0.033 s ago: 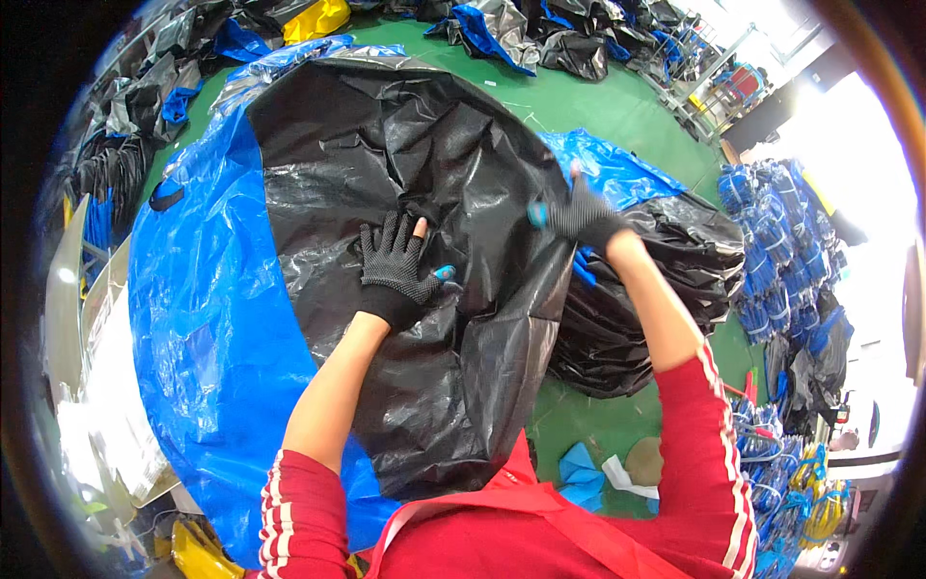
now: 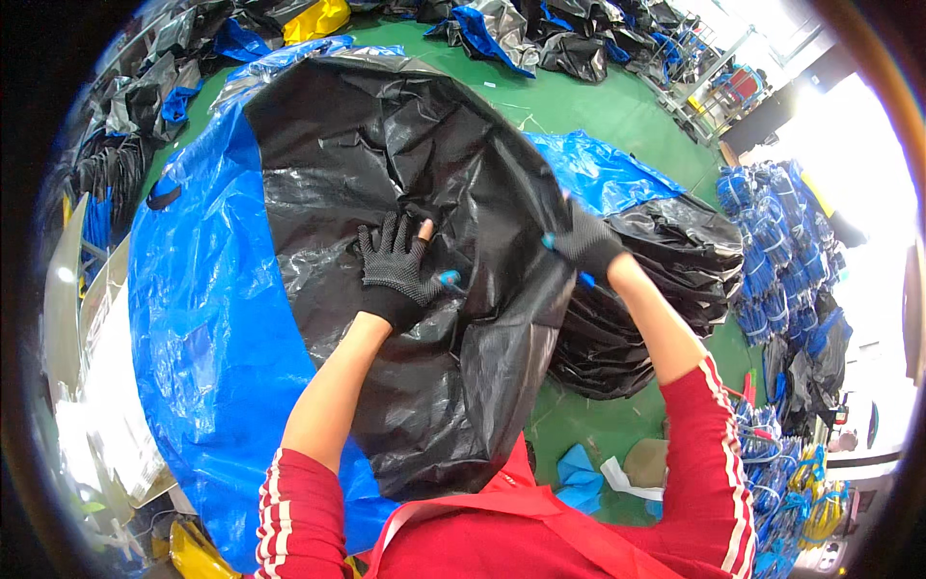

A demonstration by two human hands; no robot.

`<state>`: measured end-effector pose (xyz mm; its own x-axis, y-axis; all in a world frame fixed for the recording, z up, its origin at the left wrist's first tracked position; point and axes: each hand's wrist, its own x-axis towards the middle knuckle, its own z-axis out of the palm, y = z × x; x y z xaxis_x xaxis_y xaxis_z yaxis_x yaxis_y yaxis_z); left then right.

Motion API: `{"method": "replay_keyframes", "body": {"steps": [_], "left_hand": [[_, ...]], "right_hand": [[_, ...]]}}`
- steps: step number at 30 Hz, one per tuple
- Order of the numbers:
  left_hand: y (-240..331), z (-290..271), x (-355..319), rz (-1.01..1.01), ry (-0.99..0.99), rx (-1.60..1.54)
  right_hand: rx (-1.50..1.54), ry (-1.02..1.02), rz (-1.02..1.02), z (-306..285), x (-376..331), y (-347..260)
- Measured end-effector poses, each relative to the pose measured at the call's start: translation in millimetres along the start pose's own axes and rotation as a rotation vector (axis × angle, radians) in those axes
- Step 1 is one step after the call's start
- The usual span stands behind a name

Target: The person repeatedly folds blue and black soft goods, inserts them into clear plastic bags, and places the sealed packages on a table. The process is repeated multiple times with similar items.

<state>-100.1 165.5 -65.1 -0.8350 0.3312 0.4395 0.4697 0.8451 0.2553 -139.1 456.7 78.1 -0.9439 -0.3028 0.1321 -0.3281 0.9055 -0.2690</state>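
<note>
A large round sheet of black plastic [image 2: 405, 145] with a blue plastic panel [image 2: 207, 280] on its left side lies spread in front of me. My left hand [image 2: 397, 262], in a dark grip glove with some fingertips bare or blue, rests flat on the black part, fingers spread. At the sheet's right edge is my right hand [image 2: 586, 236], in a similar glove. Its thumb points left toward the sheet, and the other fingers are smeared by motion, so its grip is unclear. Beneath and beyond that hand sits a thick stack of folded black plastic [image 2: 656, 289], with blue plastic [image 2: 612, 174] at its far end.
Bundles of blue material [image 2: 772, 241] are piled along the right, with more bundles [image 2: 781, 482] below. Heaps of black, grey and blue plastic [image 2: 492, 39] line the far side of the green floor [image 2: 463, 63]. A wheeled metal rack [image 2: 704, 92] stands far right. Blue scraps [image 2: 579, 473] lie near me.
My right hand has moved slightly downward beside the sheet's right edge, and that edge has shifted a little. My left hand stays nearly where it was.
</note>
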Motion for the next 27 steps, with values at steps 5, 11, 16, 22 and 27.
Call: {"method": "replay_keyframes", "body": {"steps": [5, 11, 16, 22, 27], "left_hand": [[18.4, 0.3, 11.4, -0.022, -0.164, 0.053], [12.7, 6.1, 2.9, -0.032, -0.049, 0.051], [16.3, -1.0, 12.0, -0.185, -0.203, 0.022], [-11.1, -100.2, -15.6, -0.206, -0.315, 0.076], [-80.6, -129.8, -121.4, -0.253, -0.491, 0.274]], "right_hand": [[-0.317, -0.164, 0.530, -22.8, -39.2, -19.0], [-0.461, -0.172, -0.486, 29.7, -16.1, -68.5], [-0.526, -0.620, -0.225, 31.0, 53.8, -105.5], [-0.521, 0.599, -0.343, 61.1, 247.6, -159.6], [0.120, 0.310, 0.021, 88.9, 315.5, -188.5]]}}
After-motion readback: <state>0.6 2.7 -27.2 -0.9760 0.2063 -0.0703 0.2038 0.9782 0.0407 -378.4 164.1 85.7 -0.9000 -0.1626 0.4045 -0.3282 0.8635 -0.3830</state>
